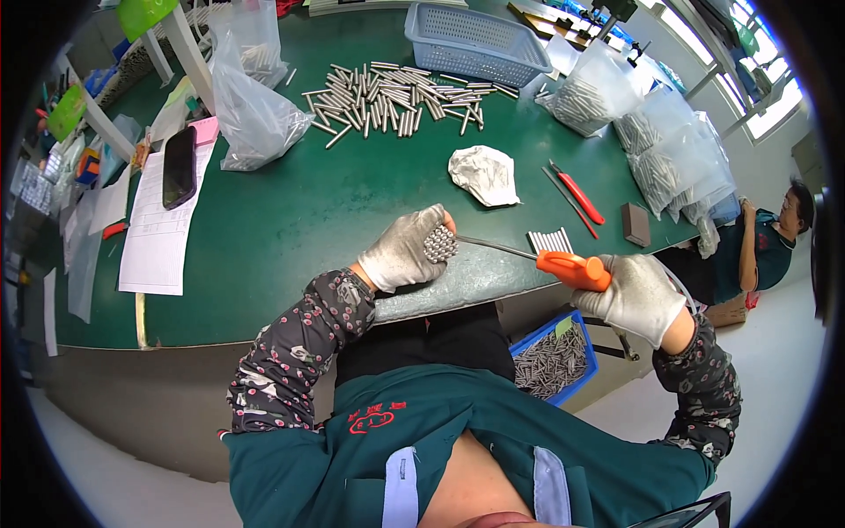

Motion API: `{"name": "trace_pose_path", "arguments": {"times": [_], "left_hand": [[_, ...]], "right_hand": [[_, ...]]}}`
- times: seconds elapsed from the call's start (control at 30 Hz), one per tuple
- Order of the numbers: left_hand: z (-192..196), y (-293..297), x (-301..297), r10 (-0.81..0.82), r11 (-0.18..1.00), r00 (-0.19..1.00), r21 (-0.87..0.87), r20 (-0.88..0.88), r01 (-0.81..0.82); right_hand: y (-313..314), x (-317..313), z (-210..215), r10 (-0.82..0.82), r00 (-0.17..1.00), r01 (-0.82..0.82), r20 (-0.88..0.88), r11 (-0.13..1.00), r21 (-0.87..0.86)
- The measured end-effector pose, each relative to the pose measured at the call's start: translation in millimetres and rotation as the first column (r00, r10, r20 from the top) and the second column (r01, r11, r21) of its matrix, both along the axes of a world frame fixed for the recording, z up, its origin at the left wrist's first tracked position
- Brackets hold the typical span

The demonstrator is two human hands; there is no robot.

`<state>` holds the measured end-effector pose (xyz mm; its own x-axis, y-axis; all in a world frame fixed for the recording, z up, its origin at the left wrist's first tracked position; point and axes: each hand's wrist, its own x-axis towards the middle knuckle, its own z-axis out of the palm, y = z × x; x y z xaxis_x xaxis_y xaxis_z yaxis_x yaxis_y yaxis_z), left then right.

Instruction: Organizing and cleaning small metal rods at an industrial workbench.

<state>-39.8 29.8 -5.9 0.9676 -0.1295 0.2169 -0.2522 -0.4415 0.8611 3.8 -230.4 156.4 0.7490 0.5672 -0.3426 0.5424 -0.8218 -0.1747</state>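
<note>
In a white work glove, my left hand [396, 253] is closed round a bundle of short metal pins [439, 244], their round ends turned to the right. My gloved right hand [635, 297] grips an orange air blow gun [572, 269]. Its long thin nozzle points left, with the tip close to the pin ends. A short row of pins [549, 240] lies on the green table [290, 229] behind the gun. Farther back are a crumpled white cloth [483, 175] and a large loose pile of pins [387, 99].
A red-handled knife [579, 194] and brown block [635, 224] lie at right. Behind stands a blue basket [475, 48]; bags of pins [598, 92] line the right. A phone [180, 167] rests on papers at left. Below sits a blue bin [591, 356]. Another person [770, 242] sits far right.
</note>
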Motion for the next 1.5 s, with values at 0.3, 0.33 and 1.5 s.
{"name": "trace_pose_path", "arguments": {"times": [0.3, 0.33, 1.5], "left_hand": [[-2.3, 0.4, 0.6, 0.017, 0.998, 1.0, -0.065, 0.005, -0.017], [-1.9, 0.0, 0.9, 0.021, 0.997, 1.0, -0.073, 0.004, -0.021], [-7.7, 2.6, 1.3, 0.036, 0.994, 0.999, -0.106, -0.041, -0.04]], "right_hand": [[8.9, 0.9, -1.0, 0.025, 0.999, -0.025, -0.045, 1.0, -0.003], [9.5, 1.3, -2.1, 0.04, 0.999, -0.04, -0.018, 0.999, 0.006], [17.4, 5.2, -8.1, 0.039, 0.997, -0.042, 0.071, 0.999, 0.033]]}}
